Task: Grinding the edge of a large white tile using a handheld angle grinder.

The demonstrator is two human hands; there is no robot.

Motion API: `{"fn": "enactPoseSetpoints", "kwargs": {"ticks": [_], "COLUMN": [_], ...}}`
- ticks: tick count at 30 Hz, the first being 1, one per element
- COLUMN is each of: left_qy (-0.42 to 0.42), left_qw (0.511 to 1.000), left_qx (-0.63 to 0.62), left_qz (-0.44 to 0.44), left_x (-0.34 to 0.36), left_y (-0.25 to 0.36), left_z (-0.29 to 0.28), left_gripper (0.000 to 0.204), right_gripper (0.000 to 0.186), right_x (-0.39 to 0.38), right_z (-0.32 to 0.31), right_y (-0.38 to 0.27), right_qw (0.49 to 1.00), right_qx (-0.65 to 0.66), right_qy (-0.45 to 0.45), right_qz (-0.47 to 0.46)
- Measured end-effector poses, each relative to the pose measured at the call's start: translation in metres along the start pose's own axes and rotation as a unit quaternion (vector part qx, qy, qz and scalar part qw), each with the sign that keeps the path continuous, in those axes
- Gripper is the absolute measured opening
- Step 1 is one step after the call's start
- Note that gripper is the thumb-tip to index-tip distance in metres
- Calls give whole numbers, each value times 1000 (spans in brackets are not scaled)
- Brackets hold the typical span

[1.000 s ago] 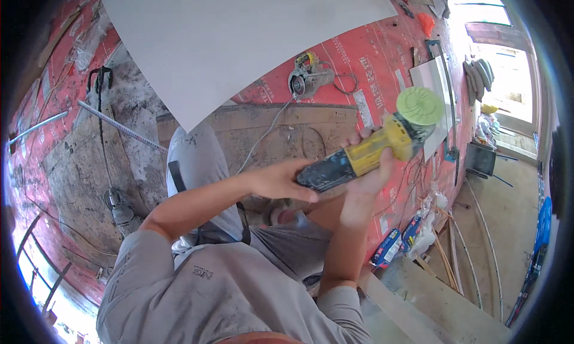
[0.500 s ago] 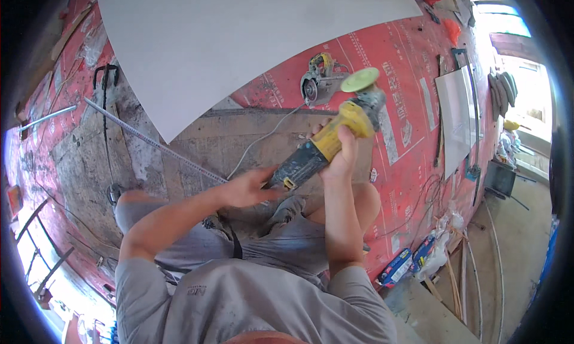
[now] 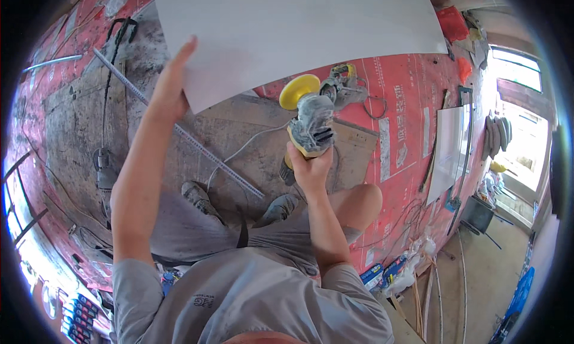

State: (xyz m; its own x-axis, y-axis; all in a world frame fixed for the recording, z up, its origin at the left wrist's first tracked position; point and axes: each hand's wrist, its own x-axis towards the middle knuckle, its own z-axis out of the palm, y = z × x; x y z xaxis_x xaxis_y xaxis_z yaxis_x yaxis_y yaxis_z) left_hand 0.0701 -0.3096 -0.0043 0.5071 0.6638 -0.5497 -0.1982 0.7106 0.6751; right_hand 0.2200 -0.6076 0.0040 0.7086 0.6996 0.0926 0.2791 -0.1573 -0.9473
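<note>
My right hand [image 3: 312,167] is closed round the body of an angle grinder [image 3: 314,125], just behind its dusty grey head. The grinder carries a round yellow disc [image 3: 299,91], tilted up, and its rear body is partly hidden below my hand. On the left, my left hand [image 3: 170,93] grips the edge of a large white sheet [image 3: 287,33] near its near corner. One digit shows against the sheet; the other fingers are mostly hidden. Just beyond the grinder lies a second power tool [image 3: 344,87], yellow and grey, with a blade guard, partly covered by the disc.
A long metal ruler [image 3: 179,131] lies slantwise on the worn wooden board [image 3: 66,134] before my feet. A white cord [image 3: 239,151] curves over it. Red printed floor covering [image 3: 400,182] spreads around. Another white panel [image 3: 445,146] and a dark bar [image 3: 465,164] are at right.
My left hand has left the grinder's rear end and reached forward to the white sheet's edge. The grinder has swung in my right hand, its disc now lower and further left.
</note>
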Motion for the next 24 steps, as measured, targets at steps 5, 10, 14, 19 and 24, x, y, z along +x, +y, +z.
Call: {"fn": "enactPoseSetpoints", "kwargs": {"ticks": [5,10,14,19,24], "left_qy": [46,35,6,35,26], "left_qw": [999,999,1000,999,1000], "left_qx": [15,8,-1,-11,2], "left_qz": [-7,-12,15,6,11], "left_x": [-7,-4,-5,-9,-7], "left_y": [13,6,5,6,4], "left_z": [21,14,15,22,19], "left_gripper": [46,46,46,45,44], "right_gripper": [58,60,46,41,46], "right_x": [-2,0,4,3,12], "right_z": [32,32,31,40,31], "right_y": [-12,-14,-27,-42,-25], "right_qw": [999,996,996,993,999], "right_qx": [-15,-82,-18,-112,-23], "right_qy": [-9,-18,55,-18,33], "right_qz": [39,-21,66,36,37]}}
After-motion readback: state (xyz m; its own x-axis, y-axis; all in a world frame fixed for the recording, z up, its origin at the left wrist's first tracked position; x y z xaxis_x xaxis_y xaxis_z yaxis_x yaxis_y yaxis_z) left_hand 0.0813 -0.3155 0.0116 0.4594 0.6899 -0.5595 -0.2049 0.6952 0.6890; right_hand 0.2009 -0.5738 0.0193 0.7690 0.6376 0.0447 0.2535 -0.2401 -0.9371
